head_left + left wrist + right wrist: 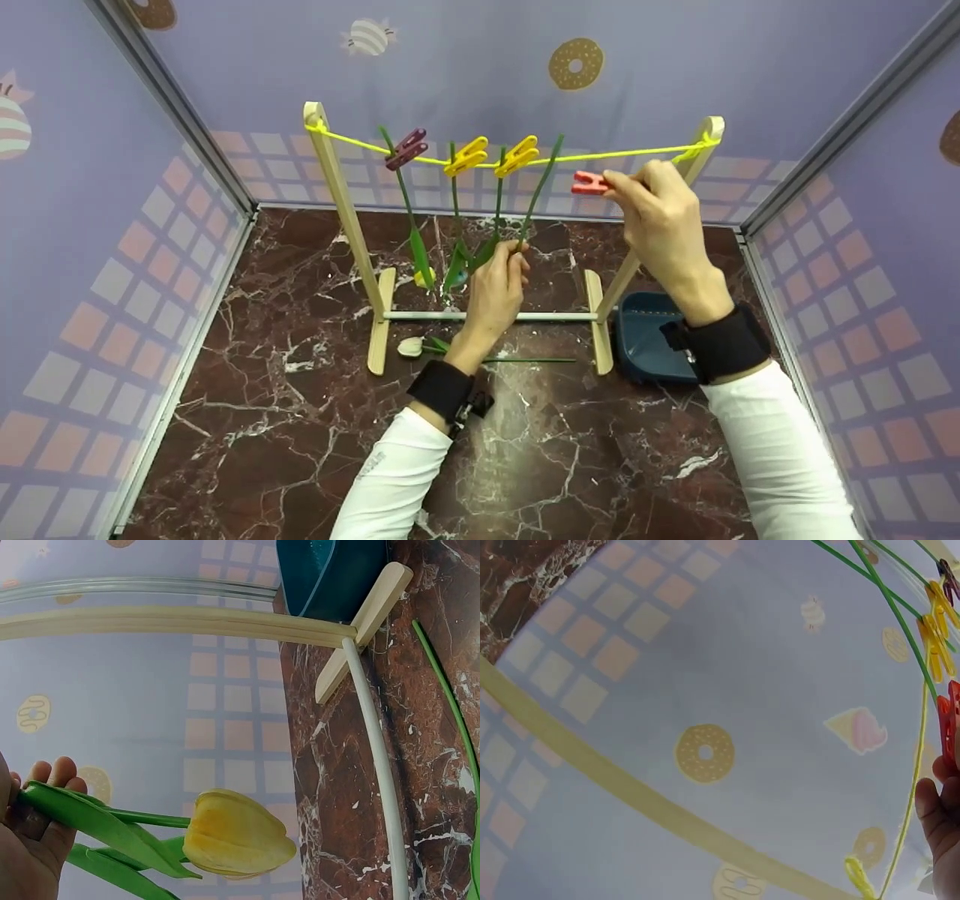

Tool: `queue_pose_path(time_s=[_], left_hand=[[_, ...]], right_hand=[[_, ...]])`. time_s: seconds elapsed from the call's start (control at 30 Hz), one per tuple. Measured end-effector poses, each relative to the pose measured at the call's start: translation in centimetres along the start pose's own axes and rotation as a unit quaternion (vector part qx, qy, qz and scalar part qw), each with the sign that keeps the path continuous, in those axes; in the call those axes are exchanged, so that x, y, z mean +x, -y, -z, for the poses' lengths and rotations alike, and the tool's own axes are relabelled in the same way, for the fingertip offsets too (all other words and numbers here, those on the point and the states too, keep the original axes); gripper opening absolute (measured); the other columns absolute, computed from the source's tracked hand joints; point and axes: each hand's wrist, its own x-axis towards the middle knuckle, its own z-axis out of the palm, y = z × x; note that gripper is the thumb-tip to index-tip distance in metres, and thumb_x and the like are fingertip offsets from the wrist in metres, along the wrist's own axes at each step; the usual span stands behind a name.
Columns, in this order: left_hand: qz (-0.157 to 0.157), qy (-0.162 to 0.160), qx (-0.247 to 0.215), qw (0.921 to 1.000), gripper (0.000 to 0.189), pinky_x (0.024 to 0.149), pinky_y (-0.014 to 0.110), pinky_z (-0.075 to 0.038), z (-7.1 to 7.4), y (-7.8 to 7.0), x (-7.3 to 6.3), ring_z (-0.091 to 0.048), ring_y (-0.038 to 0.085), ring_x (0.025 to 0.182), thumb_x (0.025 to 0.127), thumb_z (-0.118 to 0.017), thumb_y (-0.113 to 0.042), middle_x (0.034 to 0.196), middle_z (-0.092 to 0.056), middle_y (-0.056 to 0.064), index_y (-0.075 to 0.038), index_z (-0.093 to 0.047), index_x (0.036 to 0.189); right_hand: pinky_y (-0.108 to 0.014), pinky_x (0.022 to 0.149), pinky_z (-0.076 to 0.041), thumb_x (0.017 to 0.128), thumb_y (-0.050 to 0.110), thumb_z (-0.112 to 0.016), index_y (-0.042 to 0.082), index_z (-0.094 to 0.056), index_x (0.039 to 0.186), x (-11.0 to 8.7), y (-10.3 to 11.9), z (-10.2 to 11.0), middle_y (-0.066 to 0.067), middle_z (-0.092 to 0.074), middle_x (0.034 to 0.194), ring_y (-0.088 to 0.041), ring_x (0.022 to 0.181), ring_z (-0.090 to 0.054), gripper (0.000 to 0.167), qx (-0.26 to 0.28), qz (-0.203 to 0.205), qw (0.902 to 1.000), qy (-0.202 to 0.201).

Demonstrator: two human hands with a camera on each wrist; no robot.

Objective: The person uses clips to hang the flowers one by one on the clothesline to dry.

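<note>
My left hand (495, 289) holds an artificial tulip head-down, its green stem (541, 187) rising to the yellow line (622, 154). Its yellow bloom (238, 834) shows in the left wrist view; my hand hides it from the head view. Right of the stem, my right hand (667, 217) pinches a red clothespin (589, 183) just below the line. A purple clothespin (405, 150), a yellow clothespin (466, 156) and another yellow clothespin (517, 156) each clip a flower stem to the line. The hanging flower heads are partly hidden.
The line runs between two wooden posts (341, 195) joined low down by a white bar (420, 316). A white tulip (410, 346) lies on the marbled surface (285, 435). At right stands a dark blue container (649, 341). Patterned walls (465, 75) enclose three sides.
</note>
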Motion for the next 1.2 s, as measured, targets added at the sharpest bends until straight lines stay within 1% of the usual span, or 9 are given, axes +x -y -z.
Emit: queue_pose_path(time_s=[0.1, 0.27, 0.43, 0.57, 0.63, 0.77, 0.9, 1.03, 1.2], left_hand=[[0.001, -0.001, -0.003, 1.0000, 0.024, 0.064, 0.027, -0.058, 0.0, -0.1, 0.1, -0.071, 0.028, 0.073, 0.106, -0.041, -0.010, 0.089, -0.070, 0.012, 0.001, -0.059, 0.117], [0.008, -0.001, -0.007, 0.9999, 0.023, 0.065, 0.028, -0.058, -0.1, -0.3, 0.1, -0.071, 0.028, 0.073, 0.106, -0.042, -0.010, 0.089, -0.070, 0.012, 0.000, -0.060, 0.117], [0.007, -0.001, -0.006, 1.0000, 0.024, 0.065, 0.025, -0.057, -0.2, -0.5, 0.3, -0.071, 0.024, 0.072, 0.106, -0.041, -0.011, 0.089, -0.070, 0.011, 0.001, -0.060, 0.117], [0.007, 0.000, -0.006, 1.0000, 0.025, 0.065, 0.024, -0.057, -0.2, -0.5, 0.3, -0.071, 0.024, 0.072, 0.106, -0.041, -0.011, 0.089, -0.070, 0.012, 0.001, -0.060, 0.118], [0.009, 0.002, -0.010, 0.9999, 0.024, 0.065, 0.025, -0.057, -0.3, -0.4, 0.3, -0.071, 0.025, 0.073, 0.106, -0.041, -0.010, 0.089, -0.070, 0.012, 0.001, -0.059, 0.118], [0.012, 0.005, -0.013, 0.9998, 0.024, 0.066, 0.026, -0.057, -0.3, -0.4, 0.2, -0.071, 0.026, 0.074, 0.106, -0.042, -0.011, 0.089, -0.070, 0.012, 0.000, -0.060, 0.118], [0.011, 0.007, -0.009, 0.9999, 0.024, 0.067, 0.026, -0.058, -0.3, -0.3, 0.1, -0.071, 0.024, 0.073, 0.106, -0.042, -0.011, 0.090, -0.070, 0.012, 0.001, -0.059, 0.118], [0.015, 0.014, -0.008, 0.9998, 0.025, 0.067, 0.027, -0.058, -0.3, -0.1, -0.1, -0.070, 0.022, 0.075, 0.107, -0.040, -0.010, 0.092, -0.070, 0.012, 0.001, -0.058, 0.119], [0.023, 0.017, -0.015, 0.9995, 0.024, 0.068, 0.027, -0.058, -0.4, -0.2, -0.2, -0.071, 0.024, 0.075, 0.106, -0.041, -0.010, 0.092, -0.070, 0.013, 0.000, -0.059, 0.119]], right_hand=[[-0.036, 0.064, -0.032, 0.091, 0.009, -0.067, -0.003, -0.075, 0.103, 1.3, -0.1, 0.1, -0.016, -0.048, 0.076, -0.029, 0.071, -0.044, 0.019, -0.013, 0.007, 0.9997, 0.021], [-0.034, 0.062, -0.030, 0.095, 0.014, -0.063, -0.006, -0.074, 0.104, 3.5, -0.1, 0.5, -0.017, -0.048, 0.077, -0.030, 0.070, -0.042, 0.024, -0.044, 0.008, 0.9966, 0.069], [-0.034, 0.065, -0.032, 0.096, 0.020, -0.061, -0.004, -0.075, 0.105, 5.3, -0.3, 1.1, -0.017, -0.051, 0.078, -0.032, 0.074, -0.043, 0.029, -0.068, 0.014, 0.9877, 0.140], [-0.035, 0.066, -0.034, 0.096, 0.018, -0.062, -0.003, -0.075, 0.106, 6.3, -0.4, 1.2, -0.018, -0.053, 0.078, -0.033, 0.076, -0.044, 0.026, -0.058, 0.014, 0.9793, 0.194], [-0.035, 0.066, -0.033, 0.095, 0.016, -0.064, -0.003, -0.075, 0.105, 6.7, -0.5, 1.2, -0.018, -0.053, 0.078, -0.033, 0.076, -0.044, 0.024, -0.045, 0.008, 0.9765, 0.210], [-0.033, 0.066, -0.031, 0.094, 0.015, -0.065, -0.003, -0.075, 0.104, 7.1, -0.8, 1.0, -0.017, -0.054, 0.078, -0.031, 0.076, -0.042, 0.023, -0.041, 0.011, 0.9687, 0.244], [-0.031, 0.065, -0.029, 0.094, 0.016, -0.066, -0.002, -0.076, 0.105, 7.2, -0.9, 0.8, -0.017, -0.054, 0.078, -0.030, 0.076, -0.041, 0.023, -0.036, 0.020, 0.9628, 0.267], [-0.032, 0.066, -0.030, 0.094, 0.014, -0.066, -0.002, -0.076, 0.104, 7.3, -0.8, 0.4, -0.016, -0.053, 0.078, -0.030, 0.077, -0.041, 0.022, -0.028, 0.022, 0.9612, 0.274], [-0.034, 0.067, -0.031, 0.094, 0.010, -0.065, -0.001, -0.077, 0.102, 7.4, -0.4, 0.0, -0.015, -0.051, 0.079, -0.030, 0.079, -0.041, 0.018, -0.024, 0.016, 0.9603, 0.277]])
